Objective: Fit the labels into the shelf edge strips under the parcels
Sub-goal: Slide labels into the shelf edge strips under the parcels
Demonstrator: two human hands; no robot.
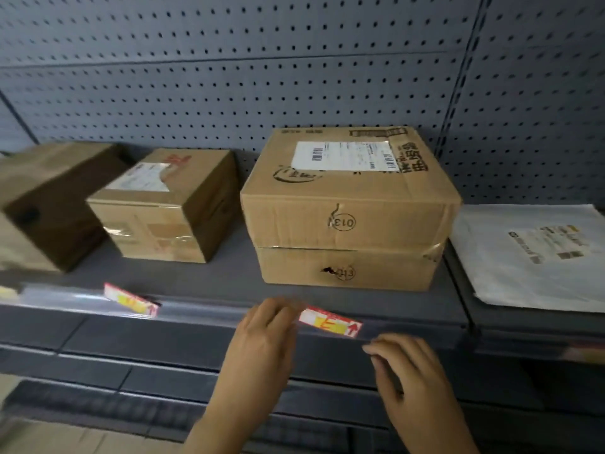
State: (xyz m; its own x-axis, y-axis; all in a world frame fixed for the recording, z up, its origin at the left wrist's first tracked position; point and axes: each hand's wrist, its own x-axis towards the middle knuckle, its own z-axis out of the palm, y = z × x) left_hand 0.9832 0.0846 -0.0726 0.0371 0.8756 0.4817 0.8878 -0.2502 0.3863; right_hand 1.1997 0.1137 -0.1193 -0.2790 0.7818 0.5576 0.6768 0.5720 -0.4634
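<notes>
A red, white and yellow label sits in the clear edge strip of the grey shelf, below two stacked cardboard parcels. My left hand touches the label's left end with its fingertips. Just past the label's right end, my right hand rests its fingertips on the strip. A second label of the same kind is in the strip further left, below a smaller cardboard parcel.
A dark brown box stands at the far left. A white mailer bag lies on the neighbouring shelf bay at right. Grey pegboard backs the shelf. Lower shelves run beneath my hands.
</notes>
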